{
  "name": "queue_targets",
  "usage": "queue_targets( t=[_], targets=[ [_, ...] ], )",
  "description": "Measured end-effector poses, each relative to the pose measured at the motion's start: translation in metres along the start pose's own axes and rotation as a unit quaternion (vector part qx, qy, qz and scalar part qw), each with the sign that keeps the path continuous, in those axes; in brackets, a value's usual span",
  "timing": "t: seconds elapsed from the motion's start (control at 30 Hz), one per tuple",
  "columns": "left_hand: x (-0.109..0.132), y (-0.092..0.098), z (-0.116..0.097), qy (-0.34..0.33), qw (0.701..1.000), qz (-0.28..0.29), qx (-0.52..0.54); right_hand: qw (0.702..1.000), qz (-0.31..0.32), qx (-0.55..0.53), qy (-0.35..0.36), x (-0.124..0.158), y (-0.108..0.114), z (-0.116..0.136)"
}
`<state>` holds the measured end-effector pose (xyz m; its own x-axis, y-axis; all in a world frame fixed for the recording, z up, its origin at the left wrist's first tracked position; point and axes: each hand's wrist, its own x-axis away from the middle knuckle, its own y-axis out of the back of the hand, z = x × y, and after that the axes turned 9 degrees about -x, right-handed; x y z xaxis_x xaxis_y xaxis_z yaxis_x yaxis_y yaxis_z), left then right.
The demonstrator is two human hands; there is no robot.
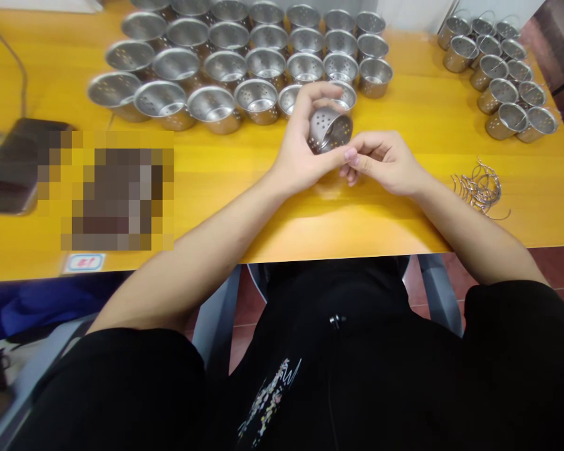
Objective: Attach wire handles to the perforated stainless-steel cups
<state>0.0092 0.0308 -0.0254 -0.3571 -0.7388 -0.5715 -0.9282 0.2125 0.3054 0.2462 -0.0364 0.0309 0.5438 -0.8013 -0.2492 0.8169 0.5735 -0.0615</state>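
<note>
My left hand [301, 147] is wrapped round a small perforated metal cup [325, 119], held tilted just above the yellow table. The fingers curl over its far side and the thumb lies along the near side. My right hand [383, 161] is closed in a pinch at the cup's lower right rim, its fingertips meeting my left thumb. Whatever sits in that pinch is hidden. A small pile of curved metal wires [484, 188] lies on the table to the right, beyond my right forearm.
Rows of similar perforated cups [215, 108] stand across the back of the yellow table [216, 188]. Several cups with wire handles [498, 94] are grouped at the back right. A dark phone-like device [16, 166], a pixelated patch and a small label [84, 262] are at left.
</note>
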Motion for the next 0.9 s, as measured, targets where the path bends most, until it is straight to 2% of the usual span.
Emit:
queue_targets(
  t=[0.1, 0.27, 0.47, 0.63, 0.73, 0.9],
  targets=[
    [0.001, -0.001, -0.013, 0.025, 1.0, -0.005, -0.001, 1.0, 0.01, 0.007, 0.009, 0.0, -0.001, -0.001],
    [0.0, 0.001, -0.02, 0.003, 1.0, 0.009, 0.007, 0.999, 0.01, 0.02, 0.025, 0.0, -0.001, -0.001],
    [0.002, -0.002, -0.021, 0.074, 0.997, -0.017, 0.017, 0.999, 0.007, 0.03, 0.045, 0.001, 0.002, -0.003],
    [0.005, -0.003, -0.026, 0.1, 0.991, 0.027, 0.081, 0.999, -0.001, 0.016, 0.042, 0.0, 0.001, -0.001],
    [0.005, -0.001, -0.024, 0.097, 0.988, 0.033, 0.116, 0.999, 0.002, 0.0, 0.051, 0.0, 0.001, 0.002],
    [0.005, 0.0, -0.024, 0.105, 0.99, 0.04, 0.084, 0.999, -0.001, -0.004, 0.042, 0.0, 0.001, 0.001]
  ],
)
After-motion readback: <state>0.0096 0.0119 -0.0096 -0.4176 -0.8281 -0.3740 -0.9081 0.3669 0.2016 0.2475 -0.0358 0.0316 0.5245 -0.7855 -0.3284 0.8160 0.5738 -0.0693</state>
